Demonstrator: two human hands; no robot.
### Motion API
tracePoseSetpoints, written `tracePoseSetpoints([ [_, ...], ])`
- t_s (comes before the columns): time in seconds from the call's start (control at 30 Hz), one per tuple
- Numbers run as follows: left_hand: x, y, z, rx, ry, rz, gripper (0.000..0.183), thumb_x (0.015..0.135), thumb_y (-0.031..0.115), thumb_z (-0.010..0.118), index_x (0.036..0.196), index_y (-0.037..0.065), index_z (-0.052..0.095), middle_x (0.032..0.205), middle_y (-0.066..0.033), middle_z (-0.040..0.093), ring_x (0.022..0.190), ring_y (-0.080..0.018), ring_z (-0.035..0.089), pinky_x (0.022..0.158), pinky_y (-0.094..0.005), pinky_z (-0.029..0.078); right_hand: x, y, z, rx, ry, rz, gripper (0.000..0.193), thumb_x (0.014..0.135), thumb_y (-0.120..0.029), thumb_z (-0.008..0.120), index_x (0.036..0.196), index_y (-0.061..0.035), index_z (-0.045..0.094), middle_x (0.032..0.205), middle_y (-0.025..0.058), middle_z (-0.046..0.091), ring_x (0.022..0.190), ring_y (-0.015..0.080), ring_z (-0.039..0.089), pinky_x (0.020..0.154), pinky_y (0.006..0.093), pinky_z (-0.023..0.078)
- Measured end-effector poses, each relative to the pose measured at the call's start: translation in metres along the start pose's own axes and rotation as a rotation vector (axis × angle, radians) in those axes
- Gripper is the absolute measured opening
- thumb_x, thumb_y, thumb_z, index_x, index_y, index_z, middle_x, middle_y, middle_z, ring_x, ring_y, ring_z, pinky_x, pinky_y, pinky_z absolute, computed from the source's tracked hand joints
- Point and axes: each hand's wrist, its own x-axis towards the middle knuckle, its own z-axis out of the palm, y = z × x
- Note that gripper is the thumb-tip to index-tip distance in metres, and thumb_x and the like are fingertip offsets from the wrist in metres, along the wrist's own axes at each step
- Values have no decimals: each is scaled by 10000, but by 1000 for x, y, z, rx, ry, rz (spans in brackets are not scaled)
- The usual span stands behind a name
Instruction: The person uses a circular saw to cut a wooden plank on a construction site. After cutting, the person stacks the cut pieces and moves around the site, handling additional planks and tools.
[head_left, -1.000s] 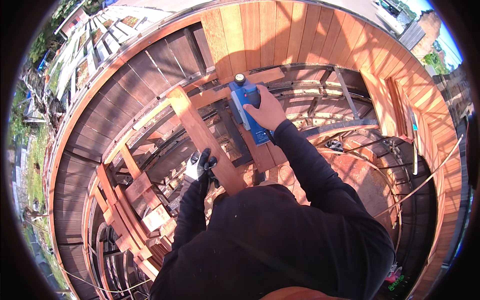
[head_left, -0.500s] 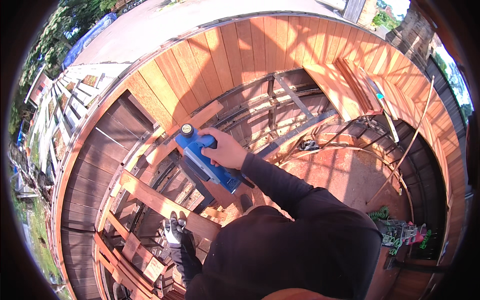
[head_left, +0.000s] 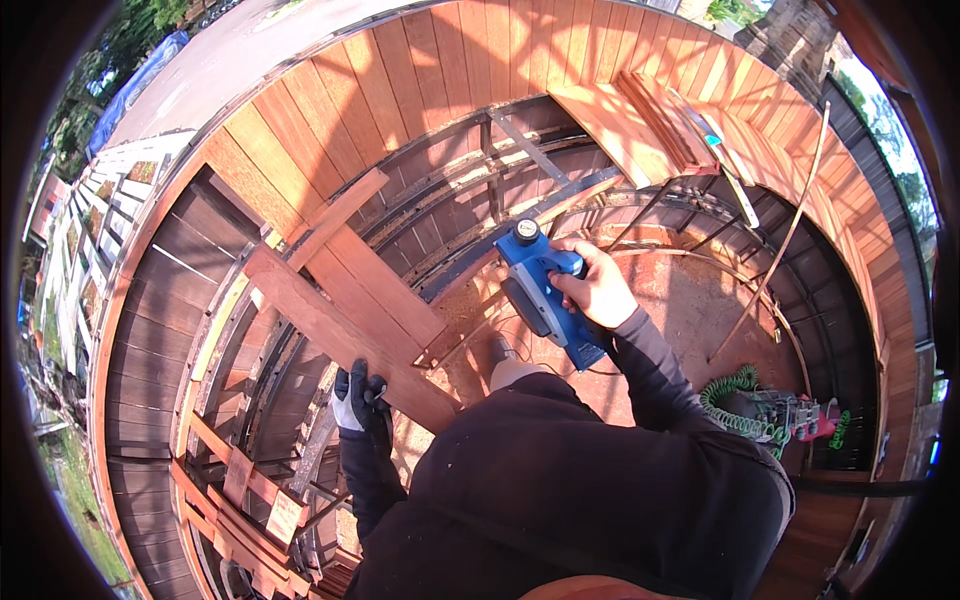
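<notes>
My bare right hand (head_left: 597,285) grips the handle of a blue electric hand planer (head_left: 548,290) with a black knob on its front end. The planer is held in the air, to the right of the boards and apart from them. My left hand (head_left: 362,393), in a grey and black glove, holds the near edge of a reddish wooden plank (head_left: 335,330). This plank slants from the far left toward my body, its near end close to my torso. Its far end lies by two wider boards (head_left: 375,290) and a short crosspiece (head_left: 338,218).
A curved deck of wooden boards (head_left: 400,80) rings me. Stacked planks (head_left: 660,115) lie far right, a long thin stick (head_left: 775,255) leans at right, and a green coiled hose (head_left: 735,400) sits near right. Open framing and loose offcuts (head_left: 240,515) are at left.
My right hand has carried the planer to the right, away from the boards. The plank in my left hand has shifted farther away, toward the crosspiece. The whole view has turned slightly.
</notes>
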Motion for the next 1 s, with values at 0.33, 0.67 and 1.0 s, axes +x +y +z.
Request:
tracePoseSetpoints([
  [0.33, 13, -33, 104, 59, 17, 99, 165, 944, 123, 619, 1105, 92, 600, 728, 43, 552, 476, -9, 421, 420, -151, 326, 77, 21, -170, 178, 255, -111, 472, 856, 20, 588, 1318, -6, 499, 820, 84, 666, 498, 94, 571, 458, 240, 477],
  [0.67, 57, -109, 203, -121, 41, 173, 265, 986, 209, 545, 1209, 69, 571, 862, 23, 567, 612, -14, 495, 515, -161, 388, 266, 79, -297, -25, 351, -114, 548, 823, -25, 667, 1343, 6, 494, 814, 107, 652, 492, 132, 589, 431, 283, 478],
  [1.0, 64, -149, 243, -2, 104, 327, 209, 957, 258, 590, 1021, 83, 497, 981, -86, 558, 996, -285, 577, 965, -492, 481, 323, 90, -331, 8, 221, -29, 630, 821, -98, 689, 1389, 11, 438, 863, 161, 662, 563, 242, 643, 508, 375, 544],
])
